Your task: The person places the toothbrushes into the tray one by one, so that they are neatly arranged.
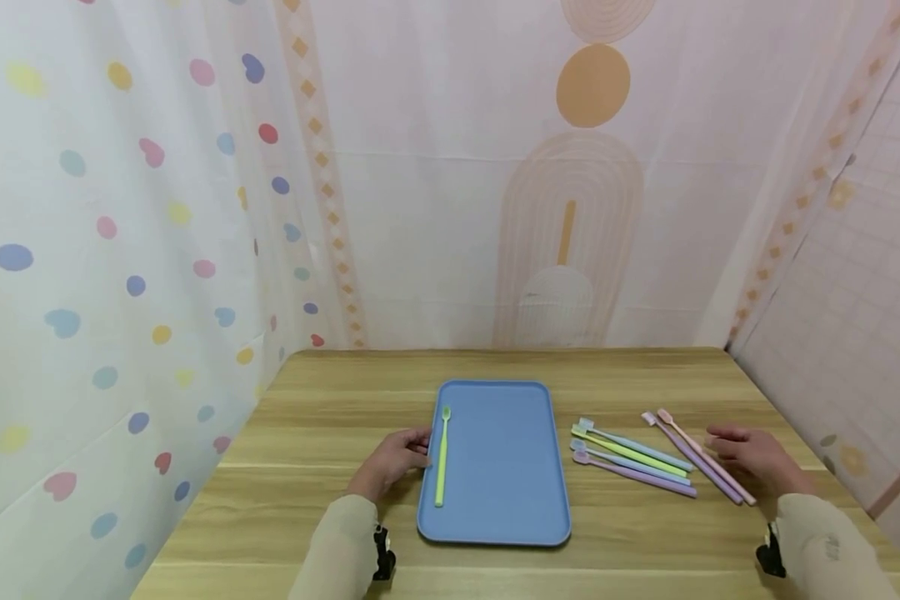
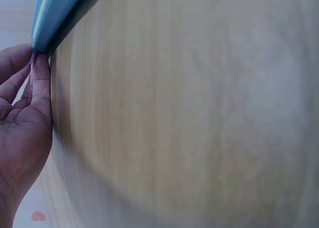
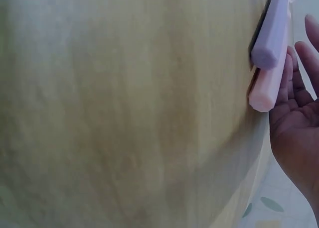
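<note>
Nearest are the left sleeve [image 1: 341,542] and right sleeve [image 1: 832,554], both pale, the right one bearing a small grey mark too blurred to read; black wrist devices [image 1: 383,557] sit under the cuffs. The left hand [image 1: 392,460] pinches the left rim of a blue rectangular tray [image 1: 502,475] between thumb and fingers. Just right of those fingertips, inside the rim, a lime-green toothbrush [image 1: 442,467] lies lengthwise on the tray, head pointing away. The right hand [image 1: 757,457] is loose and fairly wide, thumb apart from the fingers, at the right of a pink toothbrush [image 1: 708,458]; whether they touch I cannot tell. Along that brush's left side lies a lilac toothbrush [image 1: 693,459]. Further left, between this pair and the tray, four more toothbrushes lie close together, heads toward the tray: light blue [image 1: 645,450], yellow-green [image 1: 630,453], pale blue and purple. All rest on a wood-grained table [image 1: 330,433]. Beyond its far edge hangs a curtain [image 1: 427,208] printed with arches and orange discs; a polka-dot curtain [image 1: 187,208] hangs at the left.
</note>
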`<state>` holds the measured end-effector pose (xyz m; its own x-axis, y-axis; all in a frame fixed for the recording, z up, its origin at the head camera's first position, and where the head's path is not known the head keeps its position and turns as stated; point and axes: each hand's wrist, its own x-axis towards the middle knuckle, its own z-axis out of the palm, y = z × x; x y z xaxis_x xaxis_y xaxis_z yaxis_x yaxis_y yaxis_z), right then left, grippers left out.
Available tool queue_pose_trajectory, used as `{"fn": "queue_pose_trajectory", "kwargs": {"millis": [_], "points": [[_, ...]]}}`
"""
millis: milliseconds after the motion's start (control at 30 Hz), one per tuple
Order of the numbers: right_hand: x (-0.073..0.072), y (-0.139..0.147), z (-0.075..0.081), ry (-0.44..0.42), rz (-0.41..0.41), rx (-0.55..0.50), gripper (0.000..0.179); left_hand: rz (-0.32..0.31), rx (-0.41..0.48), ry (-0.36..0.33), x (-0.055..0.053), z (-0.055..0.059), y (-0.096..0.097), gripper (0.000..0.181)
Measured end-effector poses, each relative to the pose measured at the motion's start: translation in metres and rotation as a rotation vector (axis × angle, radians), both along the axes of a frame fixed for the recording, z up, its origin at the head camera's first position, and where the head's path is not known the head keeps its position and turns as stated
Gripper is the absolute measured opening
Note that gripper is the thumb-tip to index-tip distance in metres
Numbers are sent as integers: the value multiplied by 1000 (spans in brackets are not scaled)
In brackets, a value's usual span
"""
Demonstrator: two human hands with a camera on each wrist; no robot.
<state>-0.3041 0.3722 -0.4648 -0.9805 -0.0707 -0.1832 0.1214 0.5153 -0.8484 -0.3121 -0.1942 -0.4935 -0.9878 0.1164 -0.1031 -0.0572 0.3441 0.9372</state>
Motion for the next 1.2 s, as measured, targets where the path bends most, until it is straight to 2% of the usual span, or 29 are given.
{"fn": "queue_pose_trajectory", "kwargs": {"millis": [367, 633, 933, 1033, 1200], "points": [[-7, -4, -2, 19, 2, 88, 56, 2, 11, -2, 4, 3, 0, 54], [-7, -7, -4, 36, -7, 151, 52, -12, 15, -13, 3, 1, 0, 55], [-6, -9, 0, 56, 51, 285, 48, -20, 44, -11, 5, 4, 1, 55], [-6, -12, 1, 56, 50, 273, 48, -22, 46, -6, 4, 3, 1, 54], [-8, -15, -3, 106, 64, 296, 46, -28, 32, -3, 3, 2, 0, 55]]}}
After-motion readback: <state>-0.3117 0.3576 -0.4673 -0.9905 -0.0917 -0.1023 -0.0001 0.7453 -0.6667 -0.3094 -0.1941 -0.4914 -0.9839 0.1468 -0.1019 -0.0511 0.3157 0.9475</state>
